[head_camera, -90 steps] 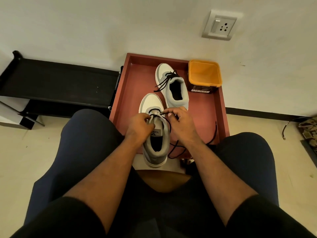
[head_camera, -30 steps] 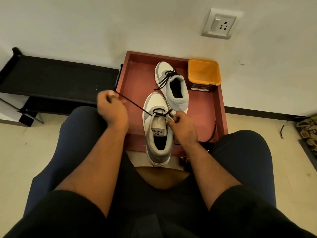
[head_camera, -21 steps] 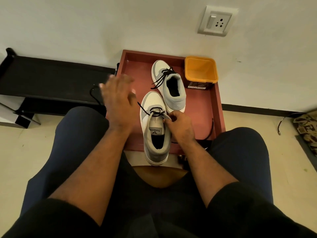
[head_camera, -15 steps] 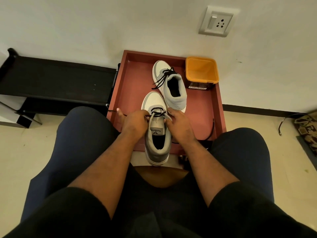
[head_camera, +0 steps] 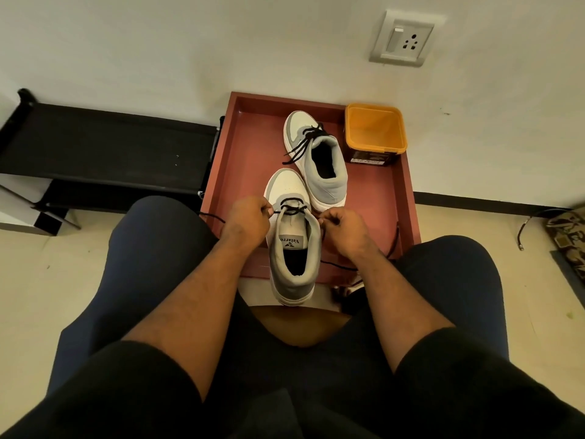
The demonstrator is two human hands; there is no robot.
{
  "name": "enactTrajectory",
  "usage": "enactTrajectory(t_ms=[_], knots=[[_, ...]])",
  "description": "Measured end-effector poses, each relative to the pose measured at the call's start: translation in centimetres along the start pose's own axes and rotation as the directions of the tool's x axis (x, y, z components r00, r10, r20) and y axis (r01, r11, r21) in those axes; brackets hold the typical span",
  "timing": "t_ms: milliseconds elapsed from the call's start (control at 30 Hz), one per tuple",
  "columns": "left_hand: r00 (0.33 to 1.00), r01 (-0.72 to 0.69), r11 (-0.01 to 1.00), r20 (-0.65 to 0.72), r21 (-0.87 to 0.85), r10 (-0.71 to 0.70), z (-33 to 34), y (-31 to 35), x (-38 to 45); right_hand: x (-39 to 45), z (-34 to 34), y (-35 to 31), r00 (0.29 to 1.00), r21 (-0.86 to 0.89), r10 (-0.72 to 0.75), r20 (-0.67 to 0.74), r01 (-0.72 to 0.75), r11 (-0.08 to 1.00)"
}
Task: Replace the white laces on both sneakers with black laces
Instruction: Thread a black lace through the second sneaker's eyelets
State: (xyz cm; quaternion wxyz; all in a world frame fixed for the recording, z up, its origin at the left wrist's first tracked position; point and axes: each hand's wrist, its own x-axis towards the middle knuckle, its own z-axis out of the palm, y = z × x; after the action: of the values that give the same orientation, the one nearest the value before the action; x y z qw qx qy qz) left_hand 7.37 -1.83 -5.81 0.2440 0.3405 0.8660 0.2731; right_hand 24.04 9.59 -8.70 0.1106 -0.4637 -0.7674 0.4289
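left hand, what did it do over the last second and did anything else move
The left hand had pulled the black lace out to the left, let go with fingers spread, then came back to the near sneaker and now pinches the lace at its left eyelets. The right hand stayed pinching the lace on the right side. Far sneaker, orange tub and tray are unchanged.

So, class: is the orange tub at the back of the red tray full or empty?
Empty, as far as shows. The orange tub stands upright with no lid, and only its bare orange floor is visible inside. It sits in the red tray corner.
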Motion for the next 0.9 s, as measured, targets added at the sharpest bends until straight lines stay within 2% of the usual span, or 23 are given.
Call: enactTrajectory(t_ms=[67, 200, 267, 300, 333, 367, 400, 467, 500, 567, 633, 700, 767, 833, 900], knots=[[0.999, 0.004, 0.996, -0.037, 0.087, -0.001, -0.7, -0.1, 0.0, 0.2, -0.5, 0.4, 0.994, -0.118, -0.049, -0.094, 0.038, 0.992], [0.998, 0.034, 0.996, -0.064, 0.086, -0.028, -1.4, -0.1, -0.1, 0.1, 0.1, 0.9, 0.994, -0.168, -0.075, -0.078, 0.061, 0.984], [0.992, 0.059, 0.998, -0.112, -0.024, -0.061, -1.8, 0.3, -0.3, -0.2, 0.3, 0.4, 0.990, -0.130, -0.075, -0.116, 0.060, 0.990], [0.990, 0.081, 0.977, -0.094, -0.195, -0.101, -2.2, 0.6, -0.7, -0.3, 0.2, 0.1, 0.986, -0.092, -0.077, -0.147, 0.064, 0.994], [0.991, 0.121, 0.897, -0.006, -0.426, -0.136, -2.8, 1.1, -1.1, -0.7, -0.2, -0.6, 0.979, -0.058, -0.078, -0.186, 0.069, 0.996], [0.983, 0.180, 0.752, 0.135, -0.635, -0.121, -3.6, 1.6, -1.5, -0.9, -0.4, -1.1, 0.972, -0.012, -0.086, -0.221, 0.085, 0.996], [0.961, 0.246, 0.601, 0.272, -0.760, -0.050, -4.4, 2.1, -2.0, -1.4, -0.7, -2.0, 0.966, 0.058, -0.083, -0.243, 0.100, 0.993], [0.904, 0.321, 0.438, 0.409, -0.840, 0.123, -5.8, 2.8, -2.8, -2.5, -0.9, -4.1, 0.975, 0.314, -0.030, -0.220, 0.100, 0.944], [0.890, 0.323, 0.390, 0.416, -0.862, 0.184, -6.2, 3.0, -3.0, -3.2, -0.8, -5.1, 0.987, 0.476, 0.007, -0.163, 0.072, 0.877], [0.897, 0.289, 0.325, 0.373, -0.901, 0.237, -6.6, 3.3, -3.2, -4.8, -0.1, -6.8, 0.999, 0.748, 0.038, 0.016, -0.037, 0.662], [0.926, 0.216, 0.324, 0.298, -0.921, 0.230, -6.3, 3.3, -3.0, -6.0, 1.1, -7.6, 0.984, 0.861, -0.008, 0.178, -0.152, 0.485], [0.974, 0.082, 0.400, 0.159, -0.913, 0.163, -5.9, 3.1, -2.6, -6.8, 2.1, -8.1, 0.955, 0.882, -0.069, 0.289, -0.238, 0.407], [0.998, -0.059, 0.498, -0.039, -0.865, 0.051, -5.5, 2.6, -1.9, -7.0, 2.1, -8.4, 0.935, 0.868, -0.100, 0.340, -0.272, 0.415], [0.983, -0.128, 0.573, -0.182, -0.809, -0.038, -5.4, 2.1, -1.6, -6.9, 1.6, -8.3, 0.931, 0.842, -0.098, 0.351, -0.268, 0.468], [0.981, -0.114, 0.544, -0.181, -0.832, -0.072, -5.3, 2.0, -1.6, -6.5, 1.1, -7.9, 0.944, 0.789, -0.073, 0.323, -0.226, 0.572]])
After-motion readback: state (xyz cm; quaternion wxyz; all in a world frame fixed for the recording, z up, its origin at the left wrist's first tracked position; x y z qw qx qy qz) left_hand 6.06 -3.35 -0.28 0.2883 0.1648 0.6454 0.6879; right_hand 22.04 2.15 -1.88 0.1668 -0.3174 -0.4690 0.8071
